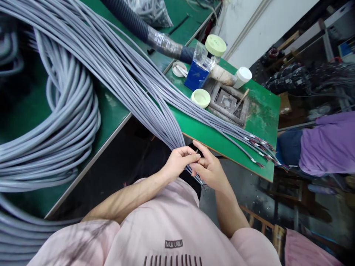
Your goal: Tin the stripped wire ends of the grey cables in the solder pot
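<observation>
Long grey cables (138, 96) run in a thick bundle across the green table toward my lap. My left hand (181, 160) pinches the thin wires at one cable's end, thumb against fingers. Close against it, my right hand (209, 168) has its thumb and fingers closed around the same wire ends, with the index finger raised. Several other cable ends hang below my hands. Another group of cables (222, 127) lies on the table (263, 107), their stripped ends with coloured wires near its right edge.
A large cable coil (72, 99) lies at the left. Beyond the bundle are a solder pot (229, 101) with a stick, a yellow lid (201, 98), a white cup (243, 77), a blue box (196, 75) and a dark hose (130, 22). A person in purple (328, 144) is at the right.
</observation>
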